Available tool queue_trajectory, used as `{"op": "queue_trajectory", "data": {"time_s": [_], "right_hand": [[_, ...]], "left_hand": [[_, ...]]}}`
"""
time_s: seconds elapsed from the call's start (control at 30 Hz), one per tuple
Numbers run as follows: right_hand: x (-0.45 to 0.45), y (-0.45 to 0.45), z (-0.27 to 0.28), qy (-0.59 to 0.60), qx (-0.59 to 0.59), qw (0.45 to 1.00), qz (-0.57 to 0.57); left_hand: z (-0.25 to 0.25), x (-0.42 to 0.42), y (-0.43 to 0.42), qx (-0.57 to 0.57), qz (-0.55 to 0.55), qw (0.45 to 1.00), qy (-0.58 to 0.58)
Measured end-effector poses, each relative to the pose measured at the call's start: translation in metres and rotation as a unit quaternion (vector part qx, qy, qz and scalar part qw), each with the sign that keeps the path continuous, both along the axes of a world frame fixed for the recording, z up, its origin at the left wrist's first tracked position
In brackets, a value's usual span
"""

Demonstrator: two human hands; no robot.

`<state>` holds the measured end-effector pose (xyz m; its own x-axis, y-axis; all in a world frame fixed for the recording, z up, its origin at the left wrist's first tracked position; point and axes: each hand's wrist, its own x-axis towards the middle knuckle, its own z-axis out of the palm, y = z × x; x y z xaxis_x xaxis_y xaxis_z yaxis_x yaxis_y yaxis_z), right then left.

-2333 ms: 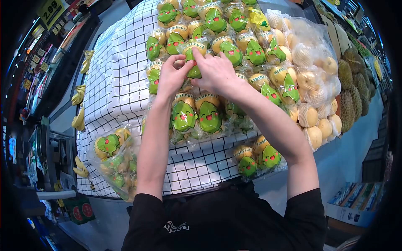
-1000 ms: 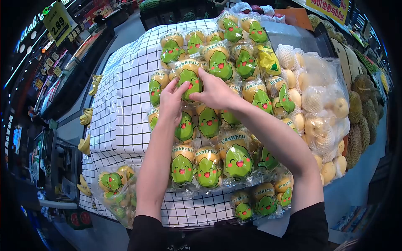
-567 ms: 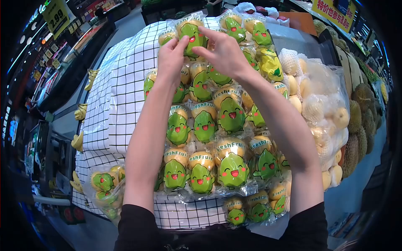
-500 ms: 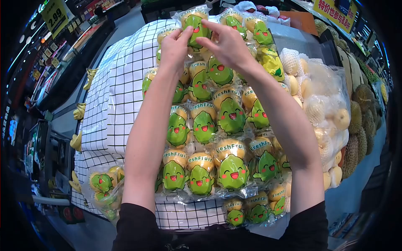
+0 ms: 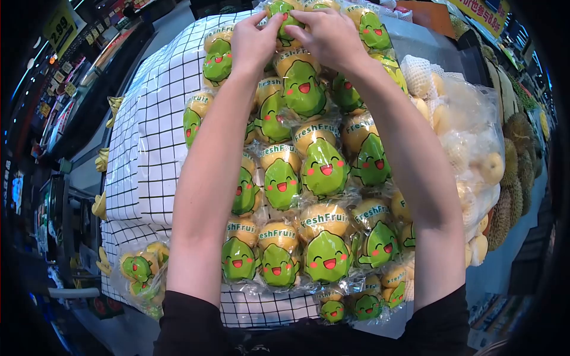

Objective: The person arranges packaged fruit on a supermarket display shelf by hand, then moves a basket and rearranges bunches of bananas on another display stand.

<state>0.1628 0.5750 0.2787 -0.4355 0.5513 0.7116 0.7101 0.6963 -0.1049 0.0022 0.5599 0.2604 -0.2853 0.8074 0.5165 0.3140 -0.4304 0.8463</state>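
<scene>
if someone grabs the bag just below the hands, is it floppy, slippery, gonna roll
The bag is probably slick: its clear plastic shines. Its thin, wrinkled edges will likely flop, though the fruit filling it looks firm. Being rounded, it may roll a little if pushed.

both arms stretched forward, left hand [image 5: 256,40] and right hand [image 5: 328,37] close together, fingers bent

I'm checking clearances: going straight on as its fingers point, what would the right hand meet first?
The right hand would likely meet the bagged fruit directly ahead, perhaps touching it now; depth is unclear.
</scene>
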Motion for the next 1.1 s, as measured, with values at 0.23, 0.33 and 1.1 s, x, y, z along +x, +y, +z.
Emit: {"op": "queue_trajectory", "data": {"time_s": [0.23,0.33,1.1], "right_hand": [[-0.006,-0.004,-0.009,-0.047,0.028,0.996,-0.075],[0.000,-0.009,-0.010,-0.049,0.028,0.996,-0.066],[-0.025,-0.374,-0.074,-0.006,-0.196,0.940,0.277]], "left_hand": [[0.001,-0.002,0.000,-0.009,0.070,0.991,0.117],[0.007,-0.001,-0.022,-0.034,0.027,0.997,0.066],[-0.121,-0.105,-0.284,-0.268,0.190,0.929,0.169]]}}
